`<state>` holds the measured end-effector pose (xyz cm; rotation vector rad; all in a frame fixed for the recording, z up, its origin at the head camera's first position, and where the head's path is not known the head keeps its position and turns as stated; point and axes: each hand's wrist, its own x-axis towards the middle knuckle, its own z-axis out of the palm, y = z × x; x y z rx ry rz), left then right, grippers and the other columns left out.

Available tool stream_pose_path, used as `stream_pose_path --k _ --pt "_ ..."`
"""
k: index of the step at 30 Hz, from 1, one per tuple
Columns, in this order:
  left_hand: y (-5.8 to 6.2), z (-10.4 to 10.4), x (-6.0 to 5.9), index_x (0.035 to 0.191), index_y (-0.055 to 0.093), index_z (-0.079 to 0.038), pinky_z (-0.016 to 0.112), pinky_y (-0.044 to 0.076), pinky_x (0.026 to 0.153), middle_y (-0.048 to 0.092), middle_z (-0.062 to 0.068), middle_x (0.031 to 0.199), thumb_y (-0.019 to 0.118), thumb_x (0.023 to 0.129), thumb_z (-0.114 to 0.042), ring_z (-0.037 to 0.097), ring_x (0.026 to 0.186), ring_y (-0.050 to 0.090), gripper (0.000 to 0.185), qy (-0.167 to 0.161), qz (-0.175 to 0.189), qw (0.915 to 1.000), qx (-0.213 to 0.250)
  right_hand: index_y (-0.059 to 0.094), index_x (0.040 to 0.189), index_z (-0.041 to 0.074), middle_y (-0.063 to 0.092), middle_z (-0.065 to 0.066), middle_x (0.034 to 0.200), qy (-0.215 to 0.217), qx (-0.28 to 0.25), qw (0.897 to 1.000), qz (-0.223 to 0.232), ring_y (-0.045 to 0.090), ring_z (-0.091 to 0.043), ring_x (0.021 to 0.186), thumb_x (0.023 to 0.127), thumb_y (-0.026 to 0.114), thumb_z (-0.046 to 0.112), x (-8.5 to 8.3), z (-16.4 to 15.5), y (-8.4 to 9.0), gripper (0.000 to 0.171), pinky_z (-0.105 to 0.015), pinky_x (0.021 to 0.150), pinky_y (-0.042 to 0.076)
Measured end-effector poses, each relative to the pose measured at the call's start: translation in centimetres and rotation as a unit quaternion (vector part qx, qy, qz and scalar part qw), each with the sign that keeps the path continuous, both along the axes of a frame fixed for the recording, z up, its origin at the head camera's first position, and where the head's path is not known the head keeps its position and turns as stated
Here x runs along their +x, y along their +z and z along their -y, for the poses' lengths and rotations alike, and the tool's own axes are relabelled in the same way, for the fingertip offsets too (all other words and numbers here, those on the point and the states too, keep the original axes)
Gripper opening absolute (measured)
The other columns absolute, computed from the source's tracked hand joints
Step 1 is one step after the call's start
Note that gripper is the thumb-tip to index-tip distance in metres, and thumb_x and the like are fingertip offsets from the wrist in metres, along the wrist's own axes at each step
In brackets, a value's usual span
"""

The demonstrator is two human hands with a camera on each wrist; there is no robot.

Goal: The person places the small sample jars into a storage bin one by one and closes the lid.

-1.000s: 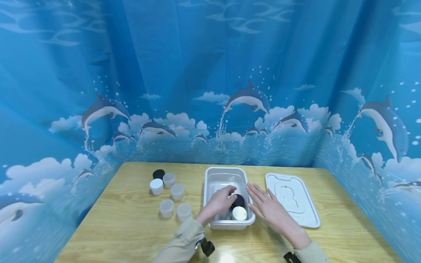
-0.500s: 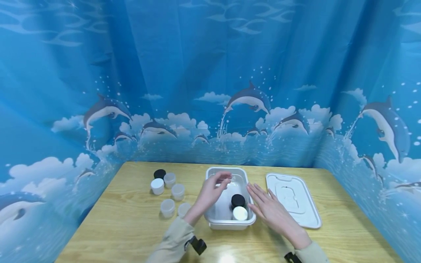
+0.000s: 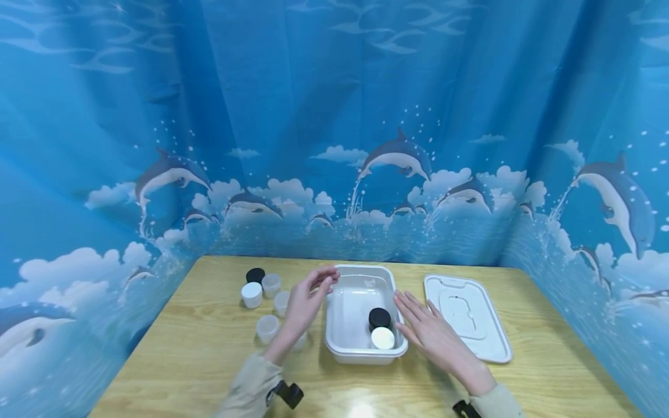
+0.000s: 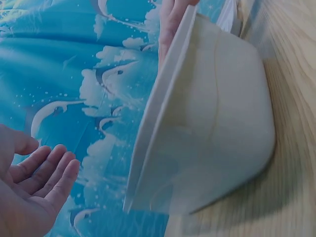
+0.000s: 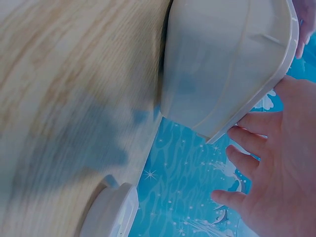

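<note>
A white plastic bin (image 3: 351, 310) stands in the middle of the table. Inside, at its near right corner, a black-lidded jar (image 3: 379, 317) and a white-lidded jar (image 3: 383, 338) sit close together. My left hand (image 3: 303, 302) hovers over the bin's left side, holding nothing, its fingers loosely bent; the left wrist view shows the palm (image 4: 29, 207) apart from the bin. With fingers extended, my right hand (image 3: 428, 328) rests against the bin's right rim, and the right wrist view shows its fingertips touching the rim (image 5: 266, 89).
Left of the bin are a black-lidded jar (image 3: 255, 275), a white-lidded jar (image 3: 252, 295) and several translucent cups (image 3: 268, 328), some partly hidden behind my left hand. A white bin lid (image 3: 473, 319) lies flat at right. A dolphin-print curtain (image 3: 334, 174) hangs behind the table.
My left hand has risen from beside the black-lidded jar in the bin and moved left, towards the cups. The jars in the bin stay put, and my right hand keeps its place.
</note>
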<state>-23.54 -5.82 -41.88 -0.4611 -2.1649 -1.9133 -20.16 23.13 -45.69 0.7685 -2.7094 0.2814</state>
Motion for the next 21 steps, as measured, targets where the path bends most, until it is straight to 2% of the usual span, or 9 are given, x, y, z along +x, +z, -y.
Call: stream_pose_path --k 5,12,21 --pt "-0.6 1.5 0.4 0.128 0.062 0.003 0.032 0.058 0.095 0.069 0.019 0.122 0.058 0.103 -0.010 0.034 0.115 0.065 0.029 0.010 0.013 0.9998 -0.009 0.042 0.153 0.004 0.040 -0.010 0.159 -0.003 -0.002 1.000 0.003 0.036 -0.033 0.147 0.104 0.054 0.033 0.0 -0.2 0.1 0.058 -0.064 0.118 0.026" --pt "-1.6 3.5 1.0 0.127 0.064 -0.001 0.033 0.058 0.097 0.070 0.016 0.122 0.063 0.100 -0.008 0.032 0.117 0.065 0.028 0.042 0.031 0.9969 -0.059 0.041 0.154 0.005 0.038 -0.009 0.160 -0.004 -0.002 1.000 0.004 0.035 -0.033 0.147 0.105 0.053 0.035 -0.1 -0.2 0.0 0.058 -0.064 0.119 0.026" --pt "-2.9 6.4 2.5 0.125 0.064 0.001 0.041 0.056 0.099 0.068 0.016 0.125 0.071 0.094 -0.004 0.033 0.118 0.064 0.033 0.059 0.051 0.9886 -0.129 0.042 0.153 0.004 0.040 -0.010 0.159 0.001 0.001 1.000 -0.003 0.036 -0.033 0.147 0.104 0.054 0.034 -0.2 -0.1 -0.1 0.058 -0.065 0.118 0.027"
